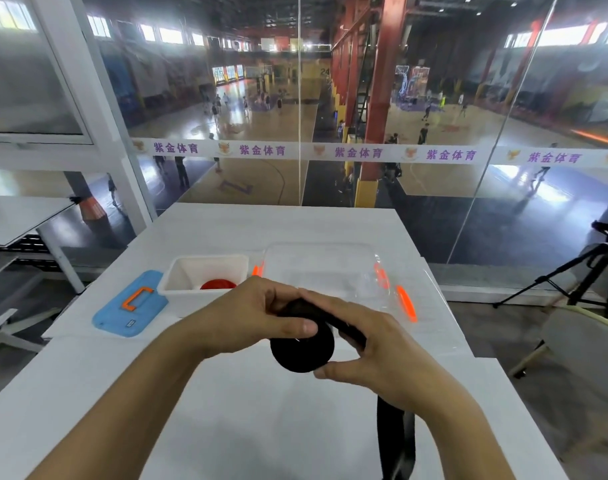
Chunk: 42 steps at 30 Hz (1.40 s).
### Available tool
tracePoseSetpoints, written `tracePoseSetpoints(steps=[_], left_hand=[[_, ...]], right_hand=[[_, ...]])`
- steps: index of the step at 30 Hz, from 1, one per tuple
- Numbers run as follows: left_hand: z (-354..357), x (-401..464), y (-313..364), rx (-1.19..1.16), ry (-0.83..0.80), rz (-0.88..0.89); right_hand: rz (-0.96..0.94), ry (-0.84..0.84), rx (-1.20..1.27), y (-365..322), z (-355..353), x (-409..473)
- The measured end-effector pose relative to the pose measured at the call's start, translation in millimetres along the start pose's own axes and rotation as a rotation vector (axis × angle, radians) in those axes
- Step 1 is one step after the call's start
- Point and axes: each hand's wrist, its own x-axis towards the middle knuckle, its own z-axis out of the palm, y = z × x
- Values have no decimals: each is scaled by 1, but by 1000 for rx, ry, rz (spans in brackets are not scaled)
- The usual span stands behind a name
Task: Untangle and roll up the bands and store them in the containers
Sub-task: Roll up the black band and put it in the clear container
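Gripping the black rolled fabric band (pixel 301 351) over the white table (pixel 261 427), left hand (pixel 254 320) and right hand (pixel 368 344) both clamp it; slack in the hanging tail (pixel 396 441) could loosen the coil.

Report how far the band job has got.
Done: a red rolled band lies in the white square container. In hand: both hands, left hand and right hand, wind the black band roll; its loose tail remains unrolled. Left: finish, then store it.
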Motion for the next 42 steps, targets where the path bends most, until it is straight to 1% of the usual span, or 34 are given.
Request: tracePoseSetpoints(steps=[3,6,9,12,14,18,20,24,27,30,32,34,37,39,42], left_hand=[[7,-2,-5,44,125,72],[17,-1,-11,-38,252,154],[27,1,-12,-187,367,201],[34,5,-10,-360,456,197],[37,9,-10,-482,505,198],[53,17,-7,-725,559,169],[60,19,-8,-782,568,130],[65,18,-16,-735,529,75],[64,12,-22,-654,439,42],[48,5,-25,-569,350,-5],[32,2,-21,-425,268,-32],[20,0,-13,-262,153,-44],[13,0,-2,-23,6,-84],[15,1,0,61,15,-92],[19,1,-6,38,90,-47]], right_hand=[[61,36,-26,0,-4,-2],[77,65,20,-5,-7,-3],[84,69,77,-9,-7,-3],[93,123,89,-9,-2,-3],[83,175,148,-9,6,-2],[53,329,213,-7,27,6],[54,371,253,-5,34,8],[81,354,269,1,34,6],[98,354,207,3,31,3],[76,242,175,8,17,-1],[60,126,145,10,8,-4],[41,31,94,9,4,-3],[46,-37,16,5,5,0],[50,-41,3,4,7,0],[61,4,18,5,4,-2]])
